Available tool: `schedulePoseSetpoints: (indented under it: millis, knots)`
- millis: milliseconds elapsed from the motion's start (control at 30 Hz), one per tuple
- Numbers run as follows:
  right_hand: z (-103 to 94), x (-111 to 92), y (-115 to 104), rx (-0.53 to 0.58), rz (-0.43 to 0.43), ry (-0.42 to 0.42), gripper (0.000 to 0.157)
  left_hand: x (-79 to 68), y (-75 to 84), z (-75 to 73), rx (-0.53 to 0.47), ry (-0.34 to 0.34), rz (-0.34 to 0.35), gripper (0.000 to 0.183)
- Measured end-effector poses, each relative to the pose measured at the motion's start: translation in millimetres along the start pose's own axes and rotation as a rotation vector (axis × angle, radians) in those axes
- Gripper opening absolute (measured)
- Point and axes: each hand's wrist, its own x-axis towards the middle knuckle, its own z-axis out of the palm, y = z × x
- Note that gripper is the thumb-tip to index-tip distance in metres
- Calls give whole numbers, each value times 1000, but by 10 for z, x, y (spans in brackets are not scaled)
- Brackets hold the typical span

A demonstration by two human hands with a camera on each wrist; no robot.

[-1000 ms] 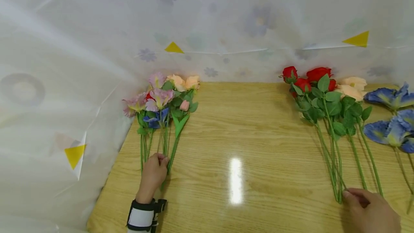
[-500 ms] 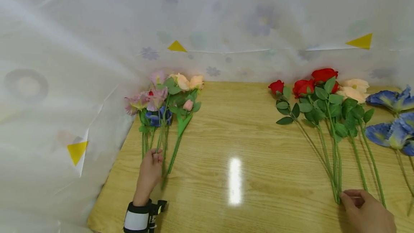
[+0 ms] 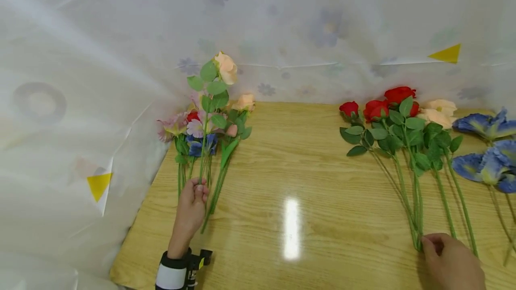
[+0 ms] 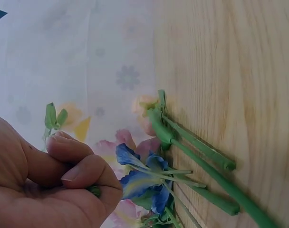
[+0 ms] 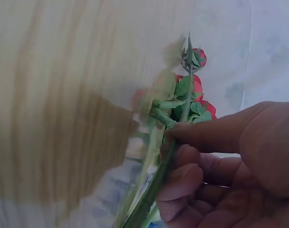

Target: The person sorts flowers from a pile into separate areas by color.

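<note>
My left hand [image 3: 192,202] grips the green stem of a peach rose [image 3: 226,68], held up above the left bunch. In the left wrist view the fingers [image 4: 82,171] curl tightly around the stem. Beneath it lie pink flowers [image 3: 173,126], a blue flower [image 3: 196,145], a pink tulip [image 3: 231,130] and another peach rose [image 3: 246,102]. At the right, my right hand [image 3: 453,258] pinches near the stem ends of the red roses [image 3: 376,111]; which stems it holds is hard to tell. A smaller red rose [image 3: 349,108] lies left of the others.
Two blue flowers [image 3: 489,162] lie at the far right of the wooden table [image 3: 298,164], beside peach roses [image 3: 437,113] with leafy stems. A pale flower-patterned sheet [image 3: 282,21] rises behind the table and along its left side.
My left hand has raised the peach rose out of the left bunch. The smaller red rose has swung left, apart from the other red roses; my right hand has shifted slightly left.
</note>
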Motion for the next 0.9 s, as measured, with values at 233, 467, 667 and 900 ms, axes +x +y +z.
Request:
schedulePoseSetpoints:
  millis: [233, 467, 667, 900]
  knots:
    - [-24, -24, -36, 58, -8, 70, 29, -13, 4, 14, -5, 4, -22, 26]
    - [17, -56, -84, 102, -19, 47, 36, -41, 22, 28, -48, 7, -20, 26]
    - [76, -39, -108, 117, -38, -61, 47, -34, 47, 86, -109, -12, 19, 24]
    - [20, -54, -205, 115, -44, -55, 51, -74, 134, 193, -215, -96, 65, 23]
